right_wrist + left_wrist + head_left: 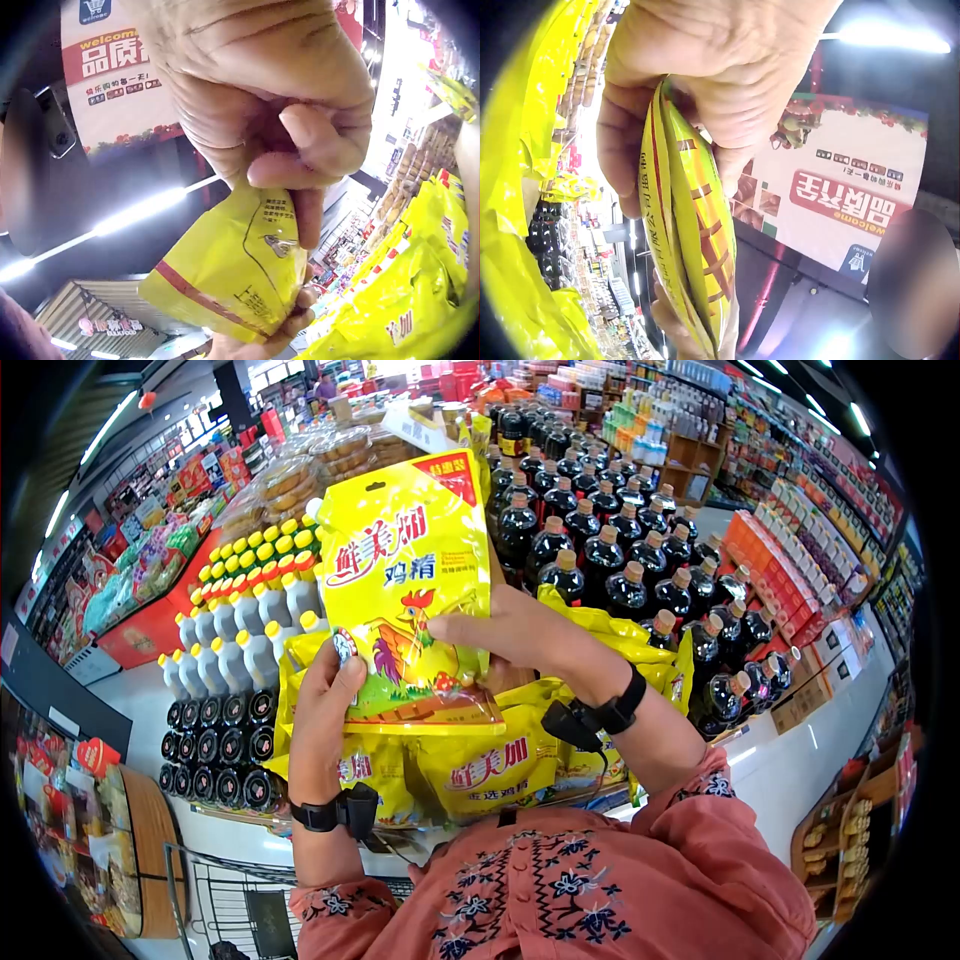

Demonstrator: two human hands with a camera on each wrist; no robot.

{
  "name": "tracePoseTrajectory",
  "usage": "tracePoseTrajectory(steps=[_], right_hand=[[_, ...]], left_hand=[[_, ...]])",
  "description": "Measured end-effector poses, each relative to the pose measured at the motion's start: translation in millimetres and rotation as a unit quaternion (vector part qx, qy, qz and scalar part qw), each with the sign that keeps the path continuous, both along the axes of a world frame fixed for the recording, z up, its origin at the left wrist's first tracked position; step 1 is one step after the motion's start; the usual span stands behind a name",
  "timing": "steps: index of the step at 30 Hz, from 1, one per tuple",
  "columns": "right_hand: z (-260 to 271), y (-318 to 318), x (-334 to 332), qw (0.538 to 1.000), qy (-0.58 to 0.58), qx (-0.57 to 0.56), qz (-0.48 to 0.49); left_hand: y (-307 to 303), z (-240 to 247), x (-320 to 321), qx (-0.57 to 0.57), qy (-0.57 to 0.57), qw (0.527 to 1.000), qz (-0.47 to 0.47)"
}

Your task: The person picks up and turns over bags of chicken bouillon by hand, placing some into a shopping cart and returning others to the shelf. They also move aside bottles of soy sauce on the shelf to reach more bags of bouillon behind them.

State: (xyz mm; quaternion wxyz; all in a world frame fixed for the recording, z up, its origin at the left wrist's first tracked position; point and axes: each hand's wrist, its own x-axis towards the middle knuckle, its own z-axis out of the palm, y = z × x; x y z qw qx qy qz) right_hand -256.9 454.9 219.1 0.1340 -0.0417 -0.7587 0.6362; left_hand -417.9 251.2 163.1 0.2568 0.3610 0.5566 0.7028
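In the head view a yellow packet point(405, 600) with a rooster picture is held upright in front of the chest. My left hand point(322, 695) grips its lower left edge, thumb on the front. My right hand point(500, 628) holds the right edge, thumb on the front and the other fingers hidden behind. The left wrist view shows the packet point(697, 225) edge-on under the left hand point(712, 67). In the right wrist view, the right hand point(262, 97) has curled fingers at the packet's point(232, 262) side.
More yellow packets point(485, 765) stand below and behind the held one. Dark bottles with cork-coloured caps point(605, 550) fill the right side, grey jugs point(232, 662) and dark jars point(205, 745) the left. A shopping cart point(235, 895) is at the lower left.
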Motion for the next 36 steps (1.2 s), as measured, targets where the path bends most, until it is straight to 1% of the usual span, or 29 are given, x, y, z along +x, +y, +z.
tracePoseTrajectory(steps=[1, 3, 4, 6, 8, 9, 11, 13, 15, 17, 18, 22, 24, 25, 27, 28, 30, 31, 32, 33, 34, 36], right_hand=[[10.9, 3.8, 1.4, 0.999, -0.046, -0.011, 0.005], [12.8, 11.1, -7.7, 0.998, -0.058, -0.008, -0.017], [12.6, 13.3, -15.9, 0.999, -0.023, -0.014, -0.036], [13.6, 33.5, -32.8, 0.995, -0.026, 0.028, -0.088], [31.1, 47.3, -42.7, 0.994, -0.006, 0.037, -0.104], [39.5, 60.4, -51.8, 0.984, -0.044, 0.081, -0.155], [51.3, 88.4, -70.7, 0.980, 0.035, 0.114, -0.158], [69.8, 117.9, -91.4, 0.967, 0.013, 0.141, -0.213], [86.4, 157.5, -118.2, 0.964, 0.018, 0.155, -0.216], [107.7, 202.4, -149.3, 0.948, -0.030, 0.211, -0.236], [112.9, 218.3, -166.1, 0.941, 0.031, 0.230, -0.248], [125.2, 286.6, -243.3, 0.945, 0.100, 0.206, -0.235], [107.3, 313.8, -282.8, 0.947, 0.117, 0.182, -0.238], [93.5, 318.5, -294.9, 0.942, 0.103, 0.185, -0.261], [57.1, 328.6, -316.7, 0.930, 0.072, 0.189, -0.305], [29.0, 352.8, -336.7, 0.917, 0.077, 0.239, -0.309], [-8.5, 347.6, -347.3, 0.911, 0.051, 0.221, -0.344], [-24.7, 345.5, -352.2, 0.909, 0.043, 0.211, -0.357], [-42.4, 351.3, -363.9, 0.900, 0.046, 0.211, -0.380], [-65.5, 365.2, -378.6, 0.889, 0.050, 0.212, -0.403], [-82.3, 380.5, -387.9, 0.882, -0.017, 0.250, -0.400], [-136.2, 431.7, -422.2, 0.865, -0.003, 0.277, -0.419]], left_hand=[[4.4, 1.6, -3.5, -0.001, 0.022, 1.000, 0.013], [11.1, 2.5, -10.0, -0.001, 0.064, 0.997, 0.040], [12.8, -0.9, -14.8, -0.018, 0.118, 0.988, 0.096], [10.8, -1.4, -19.6, -0.006, 0.121, 0.985, 0.123], [5.0, 2.7, -21.2, -0.007, 0.123, 0.983, 0.136], [2.1, 3.5, -22.4, -0.006, 0.141, 0.979, 0.145], [-5.3, 2.5, -25.2, -0.009, 0.171, 0.971, 0.166], [-14.4, 4.9, -27.5, -0.025, 0.148, 0.976, 0.159], [-21.0, 7.9, -31.0, -0.040, 0.138, 0.978, 0.153], [-26.9, 10.9, -36.5, -0.057, 0.123, 0.978, 0.157], [-28.6, 14.9, -38.3, -0.063, 0.115, 0.978, 0.164], [-33.7, 24.1, -48.0, -0.085, 0.108, 0.970, 0.201], [-34.7, 17.5, -55.5, -0.087, 0.101, 0.966, 0.220], [-35.5, 16.8, -57.3, -0.101, 0.123, 0.958, 0.238], [-37.2, 16.7, -59.8, -0.131, 0.129, 0.944, 0.274], [-39.1, 13.4, -63.0, -0.129, 0.142, 0.941, 0.280], [-43.5, 8.8, -69.4, -0.127, 0.165, 0.933, 0.294], [-38.4, 24.0, -61.9, -0.105, 0.112, 0.938, 0.311], [-40.8, 23.0, -62.1, -0.130, 0.120, 0.928, 0.327], [-42.5, 19.9, -62.3, -0.153, 0.128, 0.918, 0.342], [-41.2, 20.6, -62.9, -0.169, 0.136, 0.911, 0.351], [-42.1, 14.9, -65.7, -0.195, 0.131, 0.901, 0.364]])
